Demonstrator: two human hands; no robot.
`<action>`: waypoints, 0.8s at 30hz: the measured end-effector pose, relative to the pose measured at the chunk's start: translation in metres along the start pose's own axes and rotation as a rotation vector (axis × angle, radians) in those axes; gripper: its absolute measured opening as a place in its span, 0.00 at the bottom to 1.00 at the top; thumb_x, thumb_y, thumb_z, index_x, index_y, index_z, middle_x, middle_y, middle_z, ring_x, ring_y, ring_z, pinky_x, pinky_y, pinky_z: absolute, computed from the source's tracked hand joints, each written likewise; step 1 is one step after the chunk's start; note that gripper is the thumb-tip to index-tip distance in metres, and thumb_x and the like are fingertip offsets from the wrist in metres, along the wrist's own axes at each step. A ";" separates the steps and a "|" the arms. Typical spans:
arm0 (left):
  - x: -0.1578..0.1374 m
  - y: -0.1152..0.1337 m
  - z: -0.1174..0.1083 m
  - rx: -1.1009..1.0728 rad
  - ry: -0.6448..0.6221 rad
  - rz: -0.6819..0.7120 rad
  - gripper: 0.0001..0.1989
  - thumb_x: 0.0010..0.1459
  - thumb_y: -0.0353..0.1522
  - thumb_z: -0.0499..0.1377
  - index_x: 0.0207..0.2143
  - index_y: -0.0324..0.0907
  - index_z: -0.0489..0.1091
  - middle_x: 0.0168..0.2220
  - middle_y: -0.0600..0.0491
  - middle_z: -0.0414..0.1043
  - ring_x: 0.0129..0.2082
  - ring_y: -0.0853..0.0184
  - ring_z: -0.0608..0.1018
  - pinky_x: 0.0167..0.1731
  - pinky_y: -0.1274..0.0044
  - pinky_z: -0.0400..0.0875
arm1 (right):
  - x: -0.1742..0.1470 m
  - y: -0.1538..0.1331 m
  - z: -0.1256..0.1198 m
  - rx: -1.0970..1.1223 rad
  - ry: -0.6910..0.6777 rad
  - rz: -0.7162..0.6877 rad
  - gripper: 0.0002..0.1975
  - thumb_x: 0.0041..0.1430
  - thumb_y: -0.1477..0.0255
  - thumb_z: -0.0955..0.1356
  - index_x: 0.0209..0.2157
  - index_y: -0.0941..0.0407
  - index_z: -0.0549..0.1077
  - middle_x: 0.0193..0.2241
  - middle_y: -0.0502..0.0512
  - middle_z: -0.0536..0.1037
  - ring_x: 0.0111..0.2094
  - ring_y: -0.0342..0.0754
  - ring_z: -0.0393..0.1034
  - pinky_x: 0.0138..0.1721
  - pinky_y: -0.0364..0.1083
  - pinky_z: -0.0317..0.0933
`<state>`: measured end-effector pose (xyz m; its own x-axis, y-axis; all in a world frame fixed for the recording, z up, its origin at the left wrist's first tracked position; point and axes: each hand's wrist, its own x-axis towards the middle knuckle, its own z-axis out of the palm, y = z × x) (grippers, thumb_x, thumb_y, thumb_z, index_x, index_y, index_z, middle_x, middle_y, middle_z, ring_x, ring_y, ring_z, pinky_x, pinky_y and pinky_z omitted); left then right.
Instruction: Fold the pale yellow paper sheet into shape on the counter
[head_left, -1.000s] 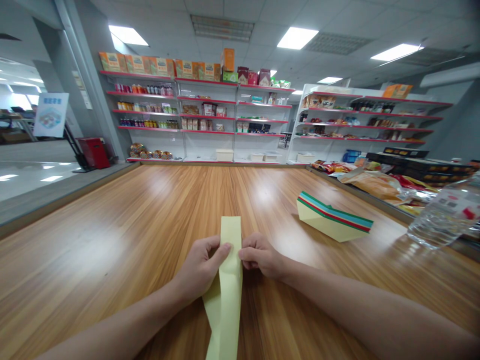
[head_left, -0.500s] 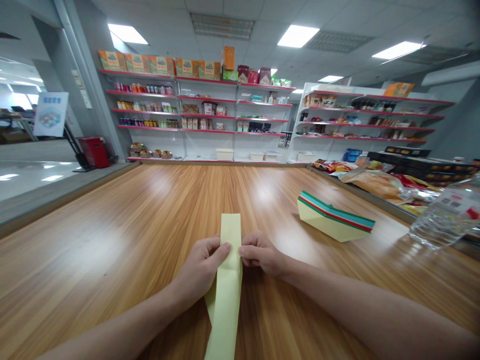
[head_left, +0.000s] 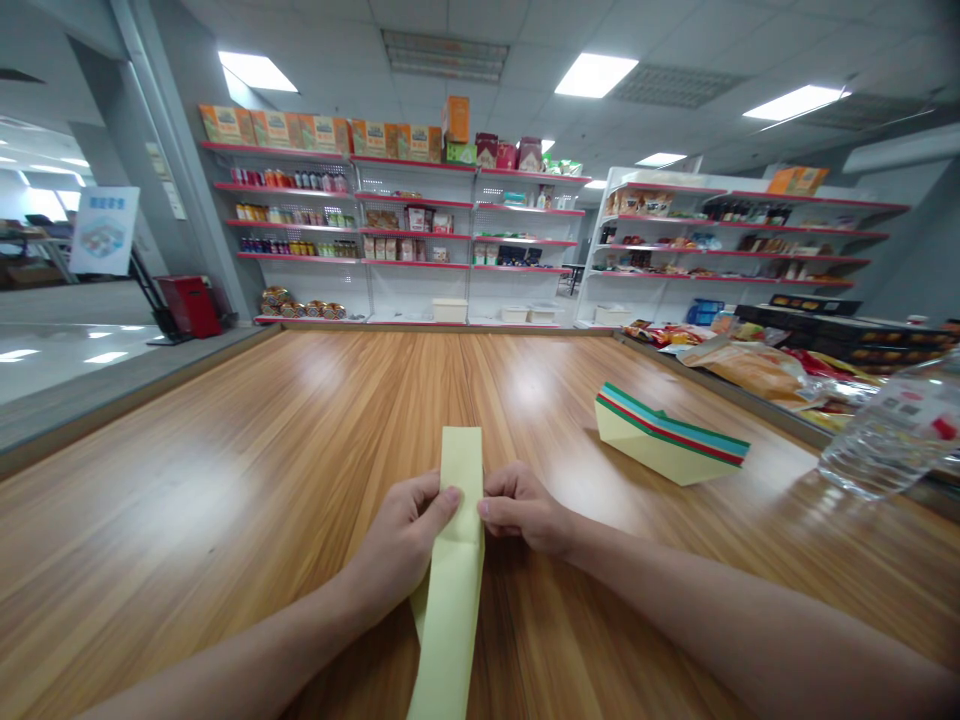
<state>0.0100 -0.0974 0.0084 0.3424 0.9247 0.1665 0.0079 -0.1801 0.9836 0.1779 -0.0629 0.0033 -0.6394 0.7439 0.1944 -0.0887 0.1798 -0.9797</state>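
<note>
A pale yellow folded paper strip (head_left: 451, 590) runs from the near edge of the view up to the middle of the wooden table (head_left: 300, 450). My left hand (head_left: 409, 525) grips it from the left, thumb on top and fingers beneath. At its right edge my right hand (head_left: 525, 508) pinches the paper with curled fingers. A crease crosses the strip just below the thumbs, and a second paper layer shows under its left side. To the right stands a folded paper boat (head_left: 671, 440), pale yellow with a green, blue and red striped rim.
A clear plastic bottle (head_left: 881, 440) stands at the right edge. Snack packets (head_left: 757, 370) and black boxes (head_left: 840, 330) lie beyond the table's right rim. Stocked shelves (head_left: 416, 262) line the back, and a sign (head_left: 103, 230) stands at the far left.
Both hands stay in nearly the same place on the paper strip. The fingers of my right hand have shifted very slightly at its edge.
</note>
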 end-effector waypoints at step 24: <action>0.001 0.003 0.000 -0.021 0.006 0.028 0.15 0.56 0.38 0.54 0.25 0.36 0.68 0.20 0.55 0.65 0.19 0.73 0.64 0.18 0.81 0.55 | -0.002 0.001 0.000 -0.052 -0.035 0.034 0.16 0.47 0.68 0.64 0.12 0.60 0.66 0.06 0.44 0.57 0.10 0.35 0.46 0.12 0.39 0.38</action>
<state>0.0106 -0.0974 0.0114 0.3368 0.9213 0.1942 -0.0217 -0.1985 0.9799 0.1785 -0.0641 0.0015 -0.6680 0.7271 0.1584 -0.0276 0.1884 -0.9817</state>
